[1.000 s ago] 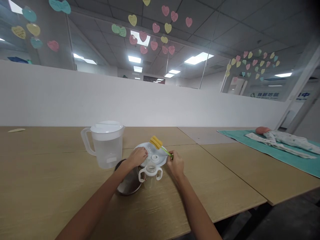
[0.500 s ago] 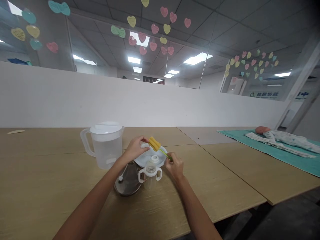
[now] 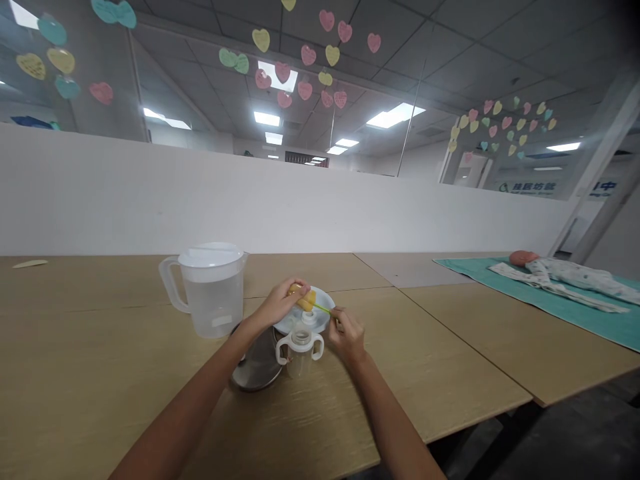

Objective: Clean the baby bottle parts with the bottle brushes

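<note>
My right hand (image 3: 347, 331) is closed on the thin green handle of a bottle brush (image 3: 321, 308) with a yellow sponge head. My left hand (image 3: 283, 302) grips a small clear cap (image 3: 295, 289); the sponge's tip appears to be inside it, yellow showing through. Both hands are over a white plate (image 3: 326, 299), on which a white ring-shaped piece (image 3: 309, 319) lies. In front of the plate stands an uncapped clear baby bottle (image 3: 300, 363) with two white handles. A dark metal tray (image 3: 257, 367) lies left of the bottle, partly hidden by my left forearm.
A translucent lidded pitcher (image 3: 215, 293) holding water stands left of the plate. At the far right a doll (image 3: 565, 270) and white cloth (image 3: 555, 290) lie on a teal mat (image 3: 470, 272). A low white wall (image 3: 300, 207) borders the table's back.
My left hand has moved right and slightly down, bringing the cap over the sponge head. The brush has dropped a little closer to the plate. The bottle and pitcher have not moved.
</note>
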Motion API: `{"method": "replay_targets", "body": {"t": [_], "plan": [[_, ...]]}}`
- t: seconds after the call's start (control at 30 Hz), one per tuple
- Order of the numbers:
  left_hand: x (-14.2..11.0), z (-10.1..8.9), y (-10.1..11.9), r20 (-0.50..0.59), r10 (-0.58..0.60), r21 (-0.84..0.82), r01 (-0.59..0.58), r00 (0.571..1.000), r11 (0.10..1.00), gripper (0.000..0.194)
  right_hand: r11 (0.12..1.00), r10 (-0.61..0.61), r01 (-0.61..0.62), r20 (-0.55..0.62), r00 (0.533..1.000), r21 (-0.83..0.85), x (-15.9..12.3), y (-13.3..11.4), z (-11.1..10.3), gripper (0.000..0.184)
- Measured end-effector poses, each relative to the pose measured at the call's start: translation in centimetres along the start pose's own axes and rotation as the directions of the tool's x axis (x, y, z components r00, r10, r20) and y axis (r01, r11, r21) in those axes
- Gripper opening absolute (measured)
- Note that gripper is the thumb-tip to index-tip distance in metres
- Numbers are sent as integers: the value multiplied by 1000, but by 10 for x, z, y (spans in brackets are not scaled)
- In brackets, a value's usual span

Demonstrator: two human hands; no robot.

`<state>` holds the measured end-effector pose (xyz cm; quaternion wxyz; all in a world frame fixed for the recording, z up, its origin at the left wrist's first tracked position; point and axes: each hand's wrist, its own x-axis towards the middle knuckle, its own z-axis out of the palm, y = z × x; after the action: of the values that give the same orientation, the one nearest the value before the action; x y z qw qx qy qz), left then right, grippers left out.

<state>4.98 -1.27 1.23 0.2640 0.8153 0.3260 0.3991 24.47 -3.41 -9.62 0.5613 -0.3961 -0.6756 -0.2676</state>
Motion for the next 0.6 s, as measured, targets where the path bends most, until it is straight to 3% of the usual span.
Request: {"method": "replay_targets", "body": {"t": [0.1, 0.2, 0.4, 0.5, 0.53, 0.6], "plan": [[-3, -2, 2, 28, 11, 238, -17, 1000, 971, 36, 1000, 7, -7, -12, 1000, -6, -2, 1, 2, 22], [-5, -14, 9, 13, 4, 471, -10, 1000, 882, 33, 1000, -1, 1, 4, 1000, 12, -3, 0, 5, 22], [-13, -49, 39, -147, 0, 804, 119, 989, 582, 40, 996, 84, -85, -38, 996, -34, -1, 1, 3, 20], [-17, -61, 33, -115, -191, 835, 199, 975, 512, 41, 987, 139, -143, -65, 988, -71, 0, 6, 0, 19], [-18, -62, 26, -79, -286, 837, 219, 955, 501, 38, 986, 143, -147, -55, 988, -79, 0, 7, -1, 19], [-18, -60, 6, -41, -484, 839, 293, 874, 459, 29, 986, 142, -143, -25, 990, -86, 0, 9, -1, 20]]}}
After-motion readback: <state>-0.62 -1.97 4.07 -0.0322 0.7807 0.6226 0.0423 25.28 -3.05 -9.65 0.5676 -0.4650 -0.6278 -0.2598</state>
